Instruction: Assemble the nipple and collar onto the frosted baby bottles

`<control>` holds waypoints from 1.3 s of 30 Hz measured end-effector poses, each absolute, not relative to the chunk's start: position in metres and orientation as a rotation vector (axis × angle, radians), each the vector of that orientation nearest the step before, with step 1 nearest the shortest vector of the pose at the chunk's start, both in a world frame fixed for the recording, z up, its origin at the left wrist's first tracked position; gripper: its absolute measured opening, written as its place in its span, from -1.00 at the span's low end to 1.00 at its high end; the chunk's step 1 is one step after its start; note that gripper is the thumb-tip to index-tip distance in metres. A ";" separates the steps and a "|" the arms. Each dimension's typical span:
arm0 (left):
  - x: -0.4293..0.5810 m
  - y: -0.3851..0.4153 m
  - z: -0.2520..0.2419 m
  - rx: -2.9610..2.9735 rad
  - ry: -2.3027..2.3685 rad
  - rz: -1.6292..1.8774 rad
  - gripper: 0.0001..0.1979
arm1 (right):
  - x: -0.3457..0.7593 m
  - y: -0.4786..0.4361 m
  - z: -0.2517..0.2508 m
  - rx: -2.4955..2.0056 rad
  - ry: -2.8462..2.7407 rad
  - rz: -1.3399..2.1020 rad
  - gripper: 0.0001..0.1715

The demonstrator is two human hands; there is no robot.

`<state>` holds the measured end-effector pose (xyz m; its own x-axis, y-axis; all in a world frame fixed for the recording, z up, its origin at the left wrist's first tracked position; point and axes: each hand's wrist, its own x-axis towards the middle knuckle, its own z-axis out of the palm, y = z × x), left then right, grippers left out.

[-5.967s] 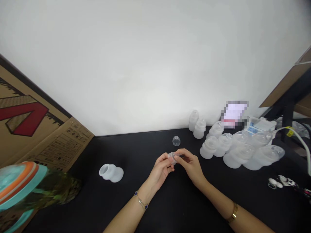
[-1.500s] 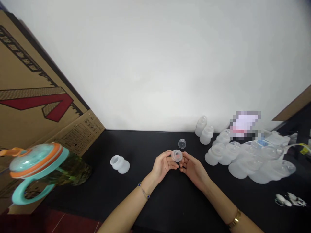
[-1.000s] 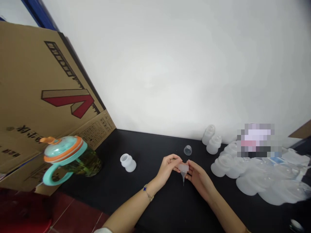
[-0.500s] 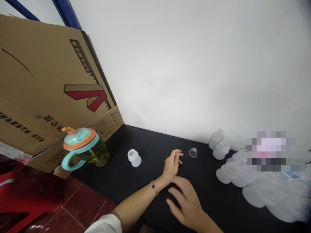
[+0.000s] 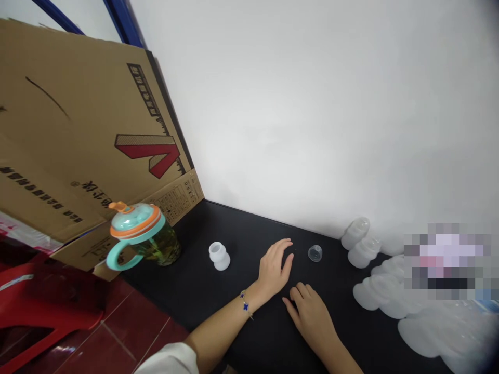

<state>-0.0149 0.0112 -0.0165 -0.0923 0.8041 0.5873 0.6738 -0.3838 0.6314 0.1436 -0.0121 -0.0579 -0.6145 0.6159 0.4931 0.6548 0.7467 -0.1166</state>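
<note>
Hands flat on black table [image 5: 241, 234]: left hand [image 5: 274, 267] and right hand [image 5: 310, 317] spread, holding nothing. Clear cap [image 5: 315, 253] just beyond left fingertips; a careless sweep could roll it away.

Black table [image 5: 241, 234], brown carton [image 5: 78, 156] with red mark, teal-orange jug [image 5: 140, 236]

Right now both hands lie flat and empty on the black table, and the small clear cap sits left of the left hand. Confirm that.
Not quite: the head view shows the small clear cap right of the left hand, beyond the right hand. Both hands do lie flat and empty on the black table.
</note>
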 end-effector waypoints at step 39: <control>-0.072 0.008 0.028 1.629 3.036 0.564 -0.51 | 0.150 -0.003 -0.061 -0.953 -2.364 0.249 -0.64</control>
<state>-0.0717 0.0079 0.0282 -0.5174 0.7314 0.4442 0.8421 0.5274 0.1125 0.1500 -0.0033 -0.0612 -0.5821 0.6838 0.4399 0.5771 0.7286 -0.3689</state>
